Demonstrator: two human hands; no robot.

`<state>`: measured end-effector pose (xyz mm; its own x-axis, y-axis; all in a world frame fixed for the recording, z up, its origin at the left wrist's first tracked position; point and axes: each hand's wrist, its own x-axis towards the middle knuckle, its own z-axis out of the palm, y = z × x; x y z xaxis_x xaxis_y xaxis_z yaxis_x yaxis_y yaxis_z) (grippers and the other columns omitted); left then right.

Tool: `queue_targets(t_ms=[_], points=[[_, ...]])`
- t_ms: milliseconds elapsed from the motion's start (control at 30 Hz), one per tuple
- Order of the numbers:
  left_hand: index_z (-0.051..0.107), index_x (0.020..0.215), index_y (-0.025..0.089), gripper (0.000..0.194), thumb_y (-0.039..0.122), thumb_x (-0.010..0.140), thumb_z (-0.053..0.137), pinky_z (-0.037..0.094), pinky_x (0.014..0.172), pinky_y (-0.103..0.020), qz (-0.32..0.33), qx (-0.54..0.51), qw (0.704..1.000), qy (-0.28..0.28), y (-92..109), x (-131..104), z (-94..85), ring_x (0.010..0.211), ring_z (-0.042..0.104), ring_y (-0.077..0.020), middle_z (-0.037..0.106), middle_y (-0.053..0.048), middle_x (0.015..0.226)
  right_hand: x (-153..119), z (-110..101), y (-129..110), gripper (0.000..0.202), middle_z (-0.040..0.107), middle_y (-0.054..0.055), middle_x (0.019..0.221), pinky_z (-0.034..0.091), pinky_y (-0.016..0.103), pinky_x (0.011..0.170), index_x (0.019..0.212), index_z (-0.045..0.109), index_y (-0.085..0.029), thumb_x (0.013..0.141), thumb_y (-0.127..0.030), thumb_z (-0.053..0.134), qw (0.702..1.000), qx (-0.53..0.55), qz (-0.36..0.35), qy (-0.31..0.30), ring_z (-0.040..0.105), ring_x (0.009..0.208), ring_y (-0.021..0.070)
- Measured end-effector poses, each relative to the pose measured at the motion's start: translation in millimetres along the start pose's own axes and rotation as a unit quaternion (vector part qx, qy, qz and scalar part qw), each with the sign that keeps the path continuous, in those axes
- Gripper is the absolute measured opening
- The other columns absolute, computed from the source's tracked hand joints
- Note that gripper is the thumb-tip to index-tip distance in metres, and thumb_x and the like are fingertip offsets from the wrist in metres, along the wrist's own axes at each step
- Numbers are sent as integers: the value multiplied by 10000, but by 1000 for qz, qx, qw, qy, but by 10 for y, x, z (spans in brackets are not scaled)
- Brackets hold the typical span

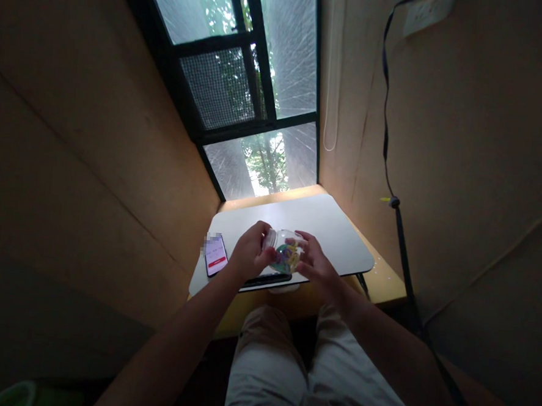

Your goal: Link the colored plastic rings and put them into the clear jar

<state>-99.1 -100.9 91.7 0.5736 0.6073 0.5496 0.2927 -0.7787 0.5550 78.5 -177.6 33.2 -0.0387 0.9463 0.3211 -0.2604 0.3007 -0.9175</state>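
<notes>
Between my two hands a clear jar (287,253) lies tipped on its side above the front of the white table (298,214). Small green, purple and yellow pieces rest inside it, too small to name. My left hand (251,251) is closed around the lid end of the jar, which points left. At the other end, the fingers of my right hand (316,261) grip the jar's base. Close to my left hand, a phone (216,255) with a lit screen lies on the table.
A dark slot (268,280) runs along the table's front edge. The table stands on a wooden ledge (388,280) below a dark-framed window (262,123). A black cord (401,248) hangs on the right from a wall socket (428,13). My knees (267,331) are under the table's front.
</notes>
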Motion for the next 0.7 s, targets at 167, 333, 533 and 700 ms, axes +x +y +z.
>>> queue_targets(t_ms=[167, 333, 533, 700], points=[[512, 803, 186, 456, 636, 834, 444, 345, 525, -262, -73, -65, 995, -4, 33, 29, 79, 562, 477, -138, 550, 3, 648, -62, -10, 22, 1008, 453, 131, 1351, 546, 377, 776, 1412, 238, -288, 602, -379, 830, 959, -249, -125, 53, 602, 968, 235], [504, 748, 184, 432, 570, 893, 375, 322, 505, -268, -155, -62, 985, -42, 110, 89, 141, 561, 494, -146, 569, -10, 638, -88, -24, 1, 1012, 565, 95, 1141, 542, 367, 735, 1423, 229, -271, 607, -351, 822, 943, -301, -109, 95, 618, 817, 200], [477, 774, 185, 356, 479, 916, 335, 330, 580, -273, -128, 56, 989, -47, 173, 47, 135, 639, 495, -150, 562, -6, 705, -50, -68, -4, 885, 587, 28, 1010, 513, 279, 635, 1302, 292, -285, 607, -372, 832, 990, -137, -37, 14, 619, 757, 155], [472, 857, 184, 336, 512, 858, 400, 340, 609, -284, -18, 91, 995, -39, 121, -29, 108, 662, 461, -154, 521, -12, 752, -43, -35, 81, 698, 598, 6, 922, 468, 215, 519, 1207, 360, -267, 681, -468, 772, 997, 61, 25, -39, 563, 623, 99]])
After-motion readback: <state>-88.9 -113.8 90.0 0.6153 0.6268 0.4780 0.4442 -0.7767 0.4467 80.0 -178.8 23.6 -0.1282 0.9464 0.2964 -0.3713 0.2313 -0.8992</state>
